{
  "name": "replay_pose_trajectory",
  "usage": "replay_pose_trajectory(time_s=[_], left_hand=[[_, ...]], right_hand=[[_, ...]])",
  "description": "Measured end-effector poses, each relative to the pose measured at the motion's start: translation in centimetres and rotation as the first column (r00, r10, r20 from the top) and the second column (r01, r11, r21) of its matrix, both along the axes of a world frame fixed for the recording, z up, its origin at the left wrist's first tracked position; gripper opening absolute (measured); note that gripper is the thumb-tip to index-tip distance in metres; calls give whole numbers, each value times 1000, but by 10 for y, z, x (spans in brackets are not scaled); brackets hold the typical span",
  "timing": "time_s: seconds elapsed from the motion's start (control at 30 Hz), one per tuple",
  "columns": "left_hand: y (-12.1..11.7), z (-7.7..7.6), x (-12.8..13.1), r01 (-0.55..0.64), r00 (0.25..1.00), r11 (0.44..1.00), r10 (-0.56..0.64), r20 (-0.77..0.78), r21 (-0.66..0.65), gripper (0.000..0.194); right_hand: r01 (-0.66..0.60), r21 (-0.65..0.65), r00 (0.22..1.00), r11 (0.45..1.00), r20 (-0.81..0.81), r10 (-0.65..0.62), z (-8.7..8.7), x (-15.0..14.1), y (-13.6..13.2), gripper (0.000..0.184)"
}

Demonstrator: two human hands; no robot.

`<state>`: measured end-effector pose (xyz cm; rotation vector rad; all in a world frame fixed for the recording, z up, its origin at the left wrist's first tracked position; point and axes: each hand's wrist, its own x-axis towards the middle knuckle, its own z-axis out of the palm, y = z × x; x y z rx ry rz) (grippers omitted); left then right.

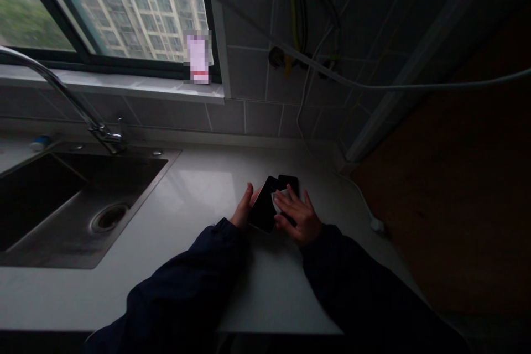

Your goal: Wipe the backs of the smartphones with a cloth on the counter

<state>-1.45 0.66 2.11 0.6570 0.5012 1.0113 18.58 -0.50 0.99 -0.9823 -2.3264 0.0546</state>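
In the head view, a pale countertop [199, 282] runs from the left side to a brown panel [448, 204] on the right. The left hand [244, 207] grips a dark, flat, phone-like slab [262, 213] by its left edge, thumb raised and apart from the other fingers, which are partly hidden by the slab. The slab is tilted, near the middle of the countertop's width, between its front edge and the tiled wall [261, 117]. The right hand [302, 220] lies over the slab's right side, fingers spread, with a small white piece [277, 202] under the fingertips; whether it is cloth or paper cannot be told. A second dark, flat item [289, 181] shows just beyond the right fingers, toward the back edge; how far it runs beneath the hand is hidden. Both forearms, in dark sleeves, reach in over the front edge.

A steel sink [83, 249] is set into the left part of the countertop, its drain [110, 217] near the right rim, and a chrome faucet [105, 135] stands at its back edge. A blue-and-white item [40, 143] sits by the sink's far rim. Toward the countertop's right edge, a white cable ends in a small pale plug-like piece [377, 225].
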Motion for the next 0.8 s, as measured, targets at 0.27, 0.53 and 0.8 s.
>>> replay_pose_trajectory(time_s=[0.27, 0.53, 0.8], left_hand=[[5, -4, -3, -166, 982, 981, 155, -107, -103, 86], [6, -2, -1, -262, 961, 962, 254, -107, -70, 88], [-7, 3, 9, -232, 970, 973, 233, -72, 14, 73]], right_hand=[[-197, 71, 980, 978, 8, 197, 1, -8, -12, 35], [-186, 16, 978, 982, 94, 184, -3, -8, -11, 47], [-178, -140, 939, 974, 272, 211, 7, -24, -27, 79]])
